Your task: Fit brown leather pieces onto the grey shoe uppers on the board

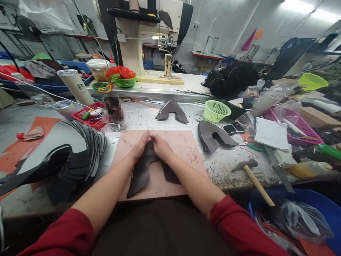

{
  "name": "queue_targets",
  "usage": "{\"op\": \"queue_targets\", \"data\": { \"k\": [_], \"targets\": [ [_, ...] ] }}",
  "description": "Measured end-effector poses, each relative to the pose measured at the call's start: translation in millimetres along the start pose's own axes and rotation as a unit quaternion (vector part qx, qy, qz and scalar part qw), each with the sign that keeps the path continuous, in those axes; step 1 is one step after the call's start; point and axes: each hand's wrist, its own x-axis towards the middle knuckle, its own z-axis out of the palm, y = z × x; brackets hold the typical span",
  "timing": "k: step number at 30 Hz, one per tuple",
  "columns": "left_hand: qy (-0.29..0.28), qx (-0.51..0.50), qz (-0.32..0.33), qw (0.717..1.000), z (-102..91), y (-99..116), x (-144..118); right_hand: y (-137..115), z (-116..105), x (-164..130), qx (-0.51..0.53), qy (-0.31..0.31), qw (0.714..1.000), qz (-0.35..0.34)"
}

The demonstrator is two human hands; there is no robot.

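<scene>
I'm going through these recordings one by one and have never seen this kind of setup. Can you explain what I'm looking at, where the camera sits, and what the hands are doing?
There is no machine doing the handling: a person in red sleeves works with bare hands. The one picture comes from a camera worn on the person's head, looking forward and down, so the arms reach in from the bottom edge.

The left hand and right hand both press down on a dark leather piece lying on a pink cutting mat; neither lifts it. The mat sits on a scuffed workbench.

Nearby lie similar cut leather pieces, a green basket, a hammer, a spiral notebook and a stack of grey pieces. A sewing machine stands behind.
</scene>
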Motion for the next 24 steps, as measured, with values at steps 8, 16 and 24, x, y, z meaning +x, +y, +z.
{"op": "queue_targets", "data": {
  "k": [8, 16, 24],
  "targets": [
    [-0.028, 0.123, 0.062, 0.99, 0.9, -4.0, -38.8, 12.7, 29.8, -0.1, -0.126, -0.073, 0.987, -0.066],
    [-0.15, 0.221, 0.173, 0.948, -26.4, -7.5, -62.7, 14.6, 26.3, -1.2, -0.122, -0.109, 0.985, -0.048],
    [-0.263, 0.15, 0.243, 0.921, -45.0, -2.9, -90.7, 10.0, 20.1, -3.3, -0.149, -0.126, 0.98, -0.038]
  ]
}}
